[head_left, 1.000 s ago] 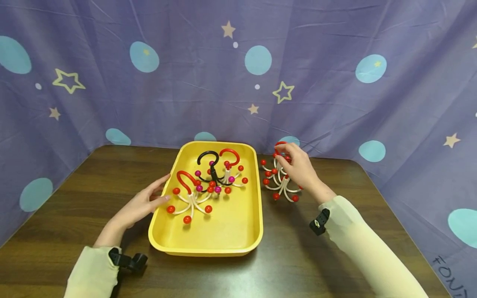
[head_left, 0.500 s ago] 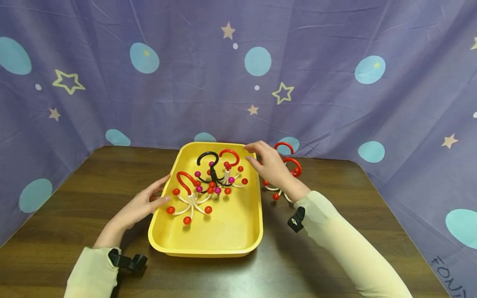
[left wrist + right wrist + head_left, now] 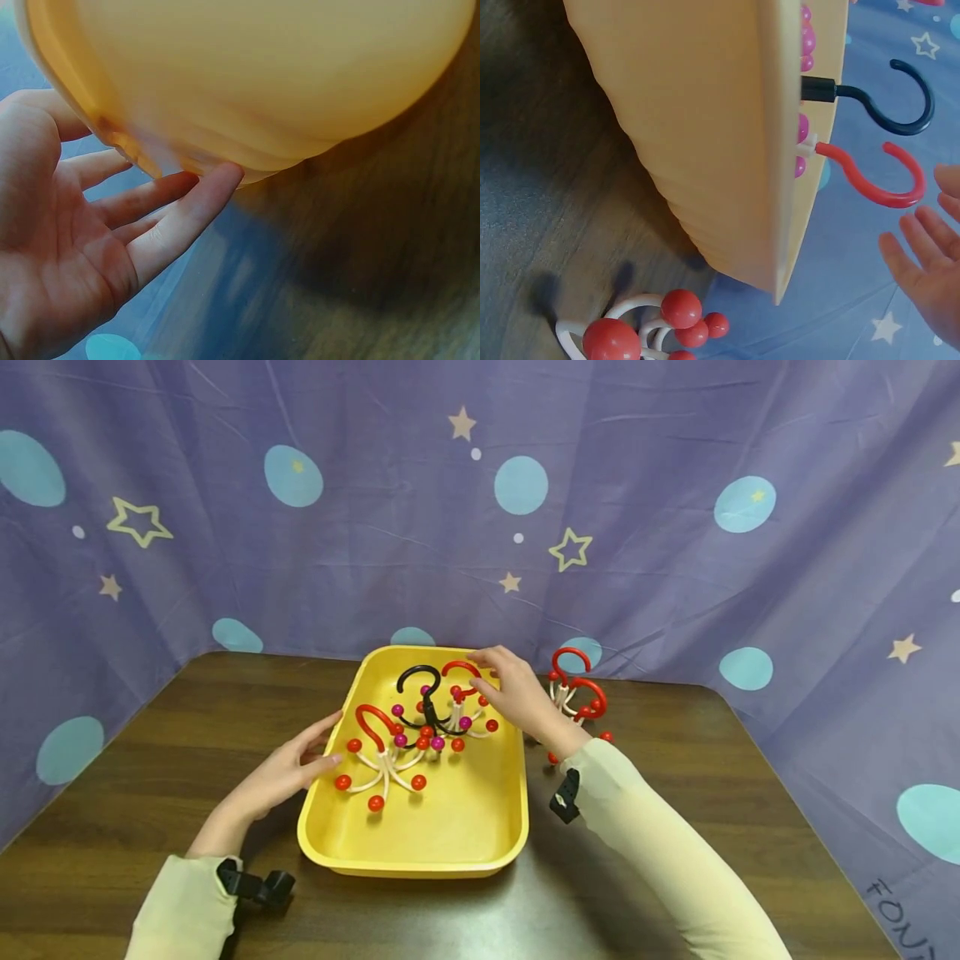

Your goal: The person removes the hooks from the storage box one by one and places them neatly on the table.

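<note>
The right hand [image 3: 517,693] reaches over the far right part of the yellow tray [image 3: 465,810], its fingers parted and pinching nothing; the wrist view shows them just short of the red hook on the rear white-armed piece [image 3: 457,716], which stands in the tray beside the black-hooked piece [image 3: 430,711]. The left hand [image 3: 285,774] lies at the tray's left side, fingers spread and thumb extended (whether it bears any weight I cannot tell).

Tangling seems the chief risk; the curved, ball-tipped arms of the two rear pieces look interlaced, so a tug on one hook could drag or topple its neighbour, perhaps into the front piece [image 3: 386,763]; a light touch at the left could let the tray slide; the right forearm, near the pieces on the table [image 3: 712,752], might snag a ball.
</note>
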A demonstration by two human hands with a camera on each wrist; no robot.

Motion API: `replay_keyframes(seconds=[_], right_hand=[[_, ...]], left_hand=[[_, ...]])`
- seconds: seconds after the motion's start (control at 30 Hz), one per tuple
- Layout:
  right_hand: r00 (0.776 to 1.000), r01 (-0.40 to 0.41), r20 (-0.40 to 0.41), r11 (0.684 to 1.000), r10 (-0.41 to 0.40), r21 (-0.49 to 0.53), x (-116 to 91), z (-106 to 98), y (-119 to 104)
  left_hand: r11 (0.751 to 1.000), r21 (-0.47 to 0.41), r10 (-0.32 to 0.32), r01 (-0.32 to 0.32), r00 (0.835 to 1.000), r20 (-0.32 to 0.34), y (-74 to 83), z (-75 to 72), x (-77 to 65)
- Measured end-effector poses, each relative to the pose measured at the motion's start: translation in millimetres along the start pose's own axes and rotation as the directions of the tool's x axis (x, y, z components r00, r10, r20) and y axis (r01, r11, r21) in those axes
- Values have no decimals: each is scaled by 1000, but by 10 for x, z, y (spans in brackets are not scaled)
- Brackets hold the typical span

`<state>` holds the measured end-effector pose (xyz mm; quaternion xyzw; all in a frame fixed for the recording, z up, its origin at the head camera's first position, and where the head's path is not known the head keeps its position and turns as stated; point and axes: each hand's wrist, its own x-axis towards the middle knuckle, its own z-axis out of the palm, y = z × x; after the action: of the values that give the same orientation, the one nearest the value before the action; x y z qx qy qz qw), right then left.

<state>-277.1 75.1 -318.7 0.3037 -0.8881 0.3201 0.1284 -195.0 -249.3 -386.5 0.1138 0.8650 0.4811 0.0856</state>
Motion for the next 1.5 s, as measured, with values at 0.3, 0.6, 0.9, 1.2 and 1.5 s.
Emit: replay_keyframes(seconds=[0.3, 0.6, 0.9, 1.2, 1.5], right_hand=[[987, -151, 59, 987, 147, 62, 132, 92, 66], [979, -193, 89, 973, 183, 123, 168, 161, 62], [982, -176, 101, 970, 161, 166, 194, 210, 48], [984, -157, 111, 976, 141, 148, 203, 183, 38], [982, -159, 126, 979, 143, 124, 217, 157, 1]], left_hand=[[1000, -12, 0, 0, 1000, 0, -2, -1, -6], [1000, -11, -3, 2, 1000, -4, -6, 5, -13], [1000, -2, -15, 15, 1000, -7, -4, 9, -22], [1000, 0, -15, 15, 1000, -3, 8, 2, -9], [1000, 2, -5, 5, 1000, 1, 5, -3, 11]])
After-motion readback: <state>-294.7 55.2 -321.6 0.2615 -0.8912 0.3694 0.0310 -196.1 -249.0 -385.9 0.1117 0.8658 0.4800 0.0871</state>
